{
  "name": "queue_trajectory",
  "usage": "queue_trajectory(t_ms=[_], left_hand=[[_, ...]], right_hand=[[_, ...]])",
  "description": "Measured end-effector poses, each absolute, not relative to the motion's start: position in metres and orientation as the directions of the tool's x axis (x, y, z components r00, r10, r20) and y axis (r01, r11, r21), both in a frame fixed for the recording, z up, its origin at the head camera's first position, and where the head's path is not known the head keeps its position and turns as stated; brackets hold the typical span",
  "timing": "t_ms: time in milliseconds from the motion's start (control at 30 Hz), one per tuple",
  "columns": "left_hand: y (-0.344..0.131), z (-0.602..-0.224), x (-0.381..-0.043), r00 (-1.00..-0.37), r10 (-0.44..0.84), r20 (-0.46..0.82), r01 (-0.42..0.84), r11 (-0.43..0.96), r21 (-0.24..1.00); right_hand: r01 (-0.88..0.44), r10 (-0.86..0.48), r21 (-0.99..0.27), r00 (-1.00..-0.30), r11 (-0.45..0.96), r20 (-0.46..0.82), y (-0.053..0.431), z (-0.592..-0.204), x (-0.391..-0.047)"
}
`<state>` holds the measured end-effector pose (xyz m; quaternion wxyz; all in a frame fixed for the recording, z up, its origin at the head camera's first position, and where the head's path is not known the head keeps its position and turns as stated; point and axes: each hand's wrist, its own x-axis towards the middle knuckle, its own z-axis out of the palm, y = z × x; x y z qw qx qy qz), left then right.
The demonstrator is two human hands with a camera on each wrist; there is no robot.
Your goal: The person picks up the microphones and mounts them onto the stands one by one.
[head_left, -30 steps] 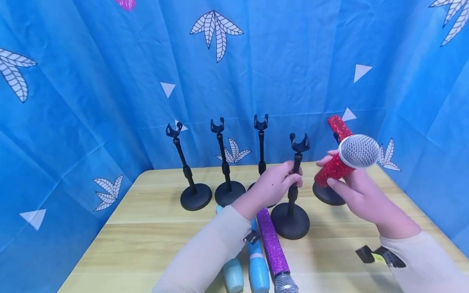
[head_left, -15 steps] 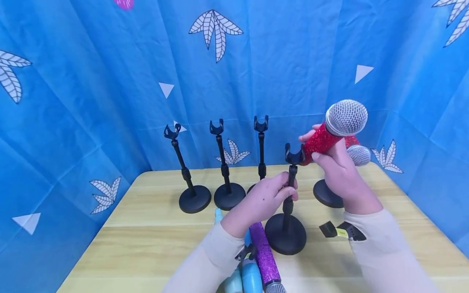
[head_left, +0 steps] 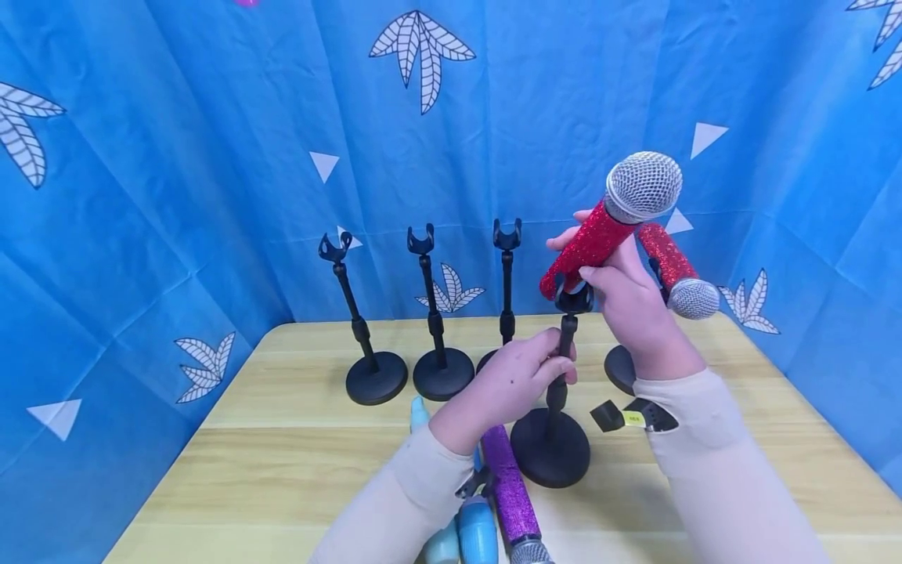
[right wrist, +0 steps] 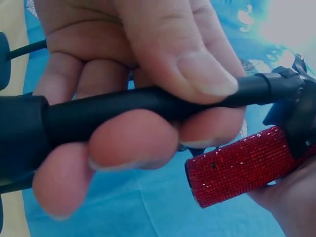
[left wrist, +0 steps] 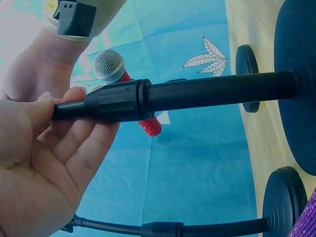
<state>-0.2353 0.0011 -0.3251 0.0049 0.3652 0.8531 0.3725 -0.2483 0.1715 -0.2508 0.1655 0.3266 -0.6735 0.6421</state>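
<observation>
Moved up and leftward since the earlier frame: one red-glitter microphone (head_left: 592, 241), held in our right hand (head_left: 627, 301), long axis slanting down-left to just beside the clip (head_left: 576, 300) of one black microphone stand (head_left: 556, 397); contact uncertain. Our left hand (head_left: 517, 372) grips that stand below. Yellow wrist label (head_left: 633, 418): lettering illegible.

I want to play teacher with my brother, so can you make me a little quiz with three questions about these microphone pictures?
1. Multiple choice: what colour is the handle of the microphone in the right hand? A blue, B red, C purple.
2. True or false: the purple microphone lies on the table.
3. Fill in the gap: the left hand grips the ____ of a black stand.

Key: 1. B. 2. True. 3. Pole.
</observation>
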Motion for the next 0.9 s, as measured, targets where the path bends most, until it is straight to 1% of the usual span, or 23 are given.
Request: queue_trajectory(t_ms=[133, 267, 333, 433, 567, 900], left_hand=[[0.002, -0.325, -0.235, -0.728, 0.629, 0.273, 0.629, 0.454, 0.631], [0.002, -0.325, -0.235, -0.721, 0.633, 0.281, 0.638, 0.45, 0.625], [0.001, -0.326, -0.234, -0.721, 0.636, 0.275, 0.637, 0.452, 0.624], [0.001, -0.328, -0.233, -0.719, 0.642, 0.266, 0.639, 0.461, 0.615], [0.002, -0.331, -0.231, -0.717, 0.644, 0.267, 0.647, 0.472, 0.598], [0.001, -0.329, -0.23, -0.705, 0.641, 0.303, 0.672, 0.467, 0.575]], right_hand=[[-0.692, -0.274, -0.722, -0.691, -0.018, 0.669, 0.17, -0.252, -0.249], [-0.736, -0.313, -0.675, -0.651, 0.042, 0.691, 0.17, -0.256, -0.247], [-0.733, -0.328, -0.674, -0.66, 0.086, 0.676, 0.169, -0.257, -0.243], [-0.713, -0.331, -0.681, -0.691, 0.164, 0.643, 0.168, -0.258, -0.233], [-0.692, -0.292, -0.682, -0.72, 0.236, 0.629, 0.165, -0.26, -0.224], [-0.711, -0.193, -0.62, -0.694, 0.331, 0.694, 0.16, -0.266, -0.218]])
